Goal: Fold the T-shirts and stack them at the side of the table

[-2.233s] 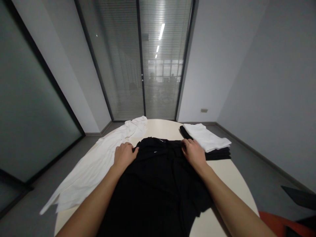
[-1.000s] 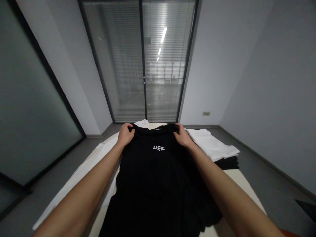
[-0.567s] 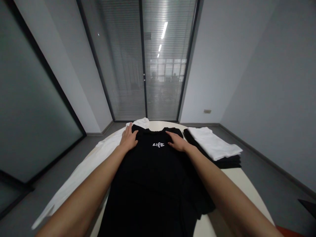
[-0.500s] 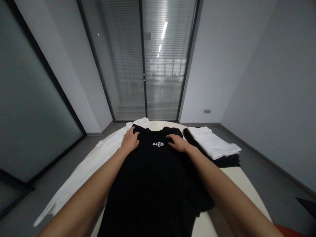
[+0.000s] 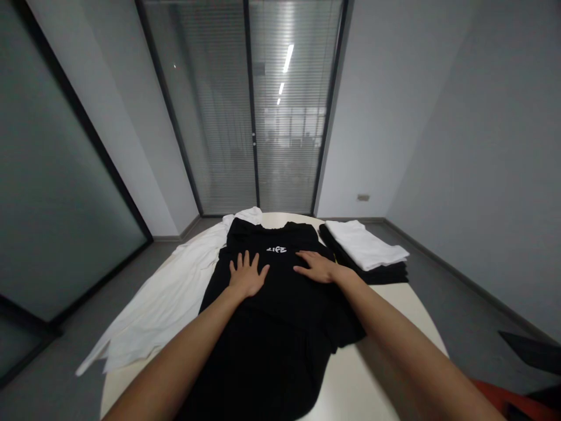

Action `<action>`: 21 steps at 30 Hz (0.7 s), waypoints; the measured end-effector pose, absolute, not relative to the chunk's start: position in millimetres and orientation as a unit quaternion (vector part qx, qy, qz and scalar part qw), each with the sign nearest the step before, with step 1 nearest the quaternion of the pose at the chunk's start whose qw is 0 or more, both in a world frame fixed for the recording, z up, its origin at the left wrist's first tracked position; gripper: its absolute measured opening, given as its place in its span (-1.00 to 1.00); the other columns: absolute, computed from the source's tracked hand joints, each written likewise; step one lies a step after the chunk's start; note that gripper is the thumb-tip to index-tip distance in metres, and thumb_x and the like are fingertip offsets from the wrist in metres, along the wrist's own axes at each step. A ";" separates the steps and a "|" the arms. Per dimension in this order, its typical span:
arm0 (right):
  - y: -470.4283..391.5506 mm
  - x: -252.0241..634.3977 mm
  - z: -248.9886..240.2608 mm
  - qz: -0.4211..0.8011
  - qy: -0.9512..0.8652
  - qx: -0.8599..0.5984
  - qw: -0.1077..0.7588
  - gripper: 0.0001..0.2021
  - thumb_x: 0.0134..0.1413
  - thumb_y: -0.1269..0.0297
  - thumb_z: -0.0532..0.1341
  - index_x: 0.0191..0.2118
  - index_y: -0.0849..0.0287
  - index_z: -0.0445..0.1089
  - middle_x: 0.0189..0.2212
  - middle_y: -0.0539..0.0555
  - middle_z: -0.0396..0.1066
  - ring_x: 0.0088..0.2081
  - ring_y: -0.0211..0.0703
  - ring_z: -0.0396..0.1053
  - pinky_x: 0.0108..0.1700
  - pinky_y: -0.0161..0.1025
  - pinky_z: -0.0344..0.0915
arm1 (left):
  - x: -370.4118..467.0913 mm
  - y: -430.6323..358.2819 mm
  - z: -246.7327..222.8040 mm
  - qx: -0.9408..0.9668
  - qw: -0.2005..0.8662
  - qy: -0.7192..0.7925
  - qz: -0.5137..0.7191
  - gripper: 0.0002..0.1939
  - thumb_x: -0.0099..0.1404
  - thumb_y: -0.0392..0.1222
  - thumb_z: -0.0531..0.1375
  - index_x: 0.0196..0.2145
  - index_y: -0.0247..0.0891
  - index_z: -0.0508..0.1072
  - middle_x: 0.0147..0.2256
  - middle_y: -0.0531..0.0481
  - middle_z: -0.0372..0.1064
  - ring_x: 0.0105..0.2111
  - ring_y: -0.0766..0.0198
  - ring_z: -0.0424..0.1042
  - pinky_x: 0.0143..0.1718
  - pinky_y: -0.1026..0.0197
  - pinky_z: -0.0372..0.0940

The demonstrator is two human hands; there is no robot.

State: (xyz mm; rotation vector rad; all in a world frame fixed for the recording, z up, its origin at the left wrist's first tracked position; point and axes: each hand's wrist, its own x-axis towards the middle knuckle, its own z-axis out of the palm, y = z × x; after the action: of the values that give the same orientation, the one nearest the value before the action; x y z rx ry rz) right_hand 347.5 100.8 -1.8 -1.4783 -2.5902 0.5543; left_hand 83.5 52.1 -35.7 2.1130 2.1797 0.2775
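Observation:
A black T-shirt [image 5: 272,327] with small white lettering near its neck lies spread on the pale table, its collar end away from me. My left hand [image 5: 248,276] rests on the left part of its chest, fingers spread and palm down. On the right part of the chest lies my right hand [image 5: 319,267], also palm down with its fingers stretched out. Neither hand grips the cloth. The lettering sits between and just beyond my fingertips, and the shirt's near end runs out of view at the bottom.
White garments [image 5: 170,292] lie loosely along the table's left side, one sleeve hanging over the edge. At the right stands a folded stack of black clothes [image 5: 390,275] with a folded white garment [image 5: 366,244] on top. Beyond the round table [image 5: 372,374] are glass panels with blinds.
My left hand has slid from the shirt's left shoulder down onto the chest, its fingers spreading. My right hand has come slightly nearer. The black fabric near the lettering has shifted.

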 end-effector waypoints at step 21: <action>70.0 370.4 18.5 0.330 -0.814 -0.460 0.131 -0.65 0.14 -0.03 0.25 -0.24 0.20 0.49 -0.37 0.06 0.49 -0.34 -0.17 0.41 -0.28 -0.27 0.31 | 162.8 -47.2 2.9 0.856 0.190 0.429 0.217 -0.74 0.23 0.04 0.32 -0.18 -0.12 0.54 0.02 -0.10 0.42 0.06 -0.02 0.32 0.09 -0.06 0.20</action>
State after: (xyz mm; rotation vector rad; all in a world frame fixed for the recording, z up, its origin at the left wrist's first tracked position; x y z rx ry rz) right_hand 370.4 70.0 18.5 -1.3353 -2.3652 0.9571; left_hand 162.8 -47.2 2.9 2.4052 1.2051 0.6110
